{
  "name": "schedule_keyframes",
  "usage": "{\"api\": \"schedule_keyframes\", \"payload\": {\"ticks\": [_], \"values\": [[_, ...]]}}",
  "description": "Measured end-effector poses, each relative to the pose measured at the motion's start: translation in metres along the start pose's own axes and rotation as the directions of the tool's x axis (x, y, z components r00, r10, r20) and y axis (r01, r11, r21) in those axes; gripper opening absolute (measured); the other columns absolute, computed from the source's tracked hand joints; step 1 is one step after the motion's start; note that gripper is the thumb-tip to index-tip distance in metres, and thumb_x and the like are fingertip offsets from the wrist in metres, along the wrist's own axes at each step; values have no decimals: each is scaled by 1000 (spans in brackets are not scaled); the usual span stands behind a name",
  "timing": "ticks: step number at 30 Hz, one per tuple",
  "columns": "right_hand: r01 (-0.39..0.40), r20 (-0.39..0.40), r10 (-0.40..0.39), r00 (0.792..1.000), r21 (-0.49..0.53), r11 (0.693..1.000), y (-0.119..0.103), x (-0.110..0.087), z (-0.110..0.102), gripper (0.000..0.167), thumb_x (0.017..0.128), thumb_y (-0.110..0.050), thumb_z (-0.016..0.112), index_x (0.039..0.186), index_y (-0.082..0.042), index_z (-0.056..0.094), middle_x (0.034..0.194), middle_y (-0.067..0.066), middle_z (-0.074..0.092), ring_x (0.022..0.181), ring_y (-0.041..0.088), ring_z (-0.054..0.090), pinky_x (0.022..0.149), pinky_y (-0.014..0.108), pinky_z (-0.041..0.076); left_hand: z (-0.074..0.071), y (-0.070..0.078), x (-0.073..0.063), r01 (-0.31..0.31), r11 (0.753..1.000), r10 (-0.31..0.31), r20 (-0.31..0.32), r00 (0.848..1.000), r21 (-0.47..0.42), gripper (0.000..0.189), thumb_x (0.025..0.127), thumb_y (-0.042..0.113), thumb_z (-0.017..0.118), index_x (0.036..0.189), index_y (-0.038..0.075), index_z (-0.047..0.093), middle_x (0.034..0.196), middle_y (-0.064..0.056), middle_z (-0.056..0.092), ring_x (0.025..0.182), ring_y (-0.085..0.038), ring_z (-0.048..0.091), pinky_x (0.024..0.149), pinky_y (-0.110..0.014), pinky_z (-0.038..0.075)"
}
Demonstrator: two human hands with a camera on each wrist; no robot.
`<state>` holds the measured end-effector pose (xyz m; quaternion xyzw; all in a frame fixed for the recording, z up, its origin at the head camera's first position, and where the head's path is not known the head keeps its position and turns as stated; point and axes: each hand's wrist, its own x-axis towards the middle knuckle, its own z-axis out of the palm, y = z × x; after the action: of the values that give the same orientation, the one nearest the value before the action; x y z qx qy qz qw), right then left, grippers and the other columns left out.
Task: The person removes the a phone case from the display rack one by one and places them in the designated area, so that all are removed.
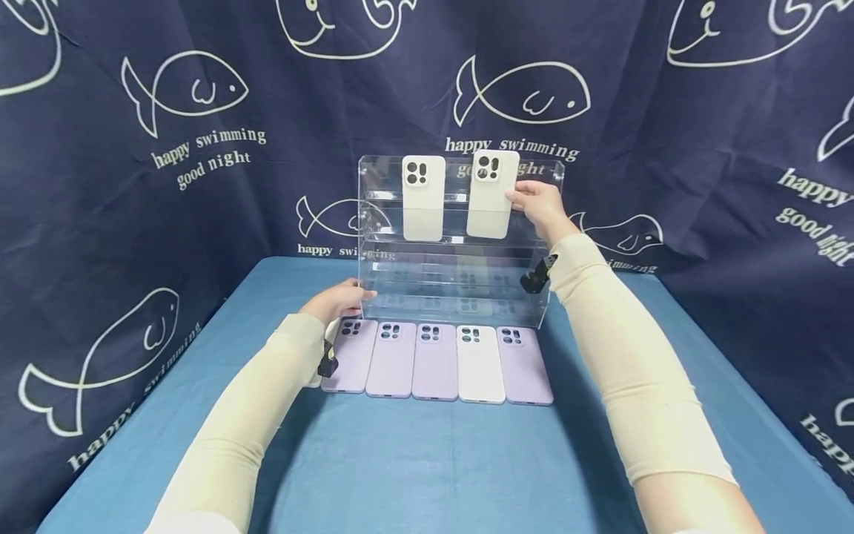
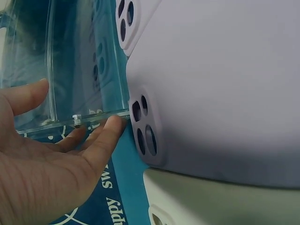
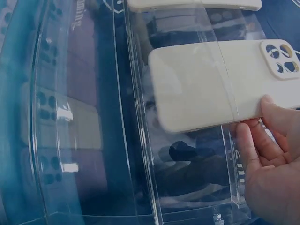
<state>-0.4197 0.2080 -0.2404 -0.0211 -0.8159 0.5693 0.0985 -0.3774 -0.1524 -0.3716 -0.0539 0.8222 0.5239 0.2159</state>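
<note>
My right hand (image 1: 539, 206) pinches the side edge of a cream phone case (image 1: 492, 196), whose lower part sits behind a clear front panel on the upper part of the acrylic display stand (image 1: 460, 289). The right wrist view shows thumb and fingers on the edge of that case (image 3: 197, 86). A second cream phone case (image 1: 423, 200) stands upright to its left on the stand. My left hand (image 1: 339, 300) is at the stand's lower left side; in the left wrist view its fingers touch the clear side edge, thumb spread apart.
In front of the stand, a row of phone cases lies on the blue tabletop (image 1: 427, 460): several lilac cases (image 1: 435, 363), a white case (image 1: 480, 365), and a cream case (image 2: 206, 197) at the left end, mostly hidden. A navy fish-print curtain (image 1: 400, 96) hangs behind.
</note>
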Motion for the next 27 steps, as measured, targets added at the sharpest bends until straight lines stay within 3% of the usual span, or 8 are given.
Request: {"api": "schedule_keyframes", "payload": {"ticks": [5,10,13,17,23,27], "values": [[5,-42,2,999,172,985,-2,-3,-1,41,95,-20,63,134,-7,58,131,12,62,107,17,66,106,34,51,-1,-1,2,17,1000,-17,8,1000,10,78,101,22,52,155,2,-2,160,-22,15,144,-37,27,116,-39,39],[28,-60,-4,998,417,908,-13,-9,-6,41,93,-18,65,133,-10,60,110,5,69,97,14,64,105,41,51,0,-2,3,20,1000,-21,12,1000,19,79,101,23,52,155,2,-2,160,-21,14,144,-36,27,116,-39,39],[54,-61,-27,998,491,870,-21,-11,-11,41,93,-17,66,132,-10,61,97,0,69,95,15,65,107,44,49,-1,-1,2,14,1000,-14,14,1000,16,80,101,23,51,155,3,-4,160,-21,13,144,-36,27,116,-39,40],[84,-48,-69,996,532,843,-29,-13,-19,43,92,-15,66,133,-6,59,88,-3,68,85,11,65,110,47,46,-2,1,0,18,1000,-18,13,1000,16,79,102,24,50,155,3,-5,160,-22,13,144,-36,28,116,-38,40],[115,8,-136,991,484,868,-28,-19,-32,45,92,-18,66,134,-4,57,92,-4,67,86,10,64,108,44,48,-4,-1,3,12,1000,-12,18,1000,-5,78,101,22,50,155,4,-3,159,-22,15,144,-37,28,117,-40,38],[127,14,-149,989,440,889,-24,-26,-38,46,93,-17,65,135,0,55,91,-4,67,87,9,63,89,27,58,-3,-2,3,11,1000,-10,16,1000,-19,78,101,21,51,155,5,-3,160,-20,14,144,-36,28,117,-40,38]]}}
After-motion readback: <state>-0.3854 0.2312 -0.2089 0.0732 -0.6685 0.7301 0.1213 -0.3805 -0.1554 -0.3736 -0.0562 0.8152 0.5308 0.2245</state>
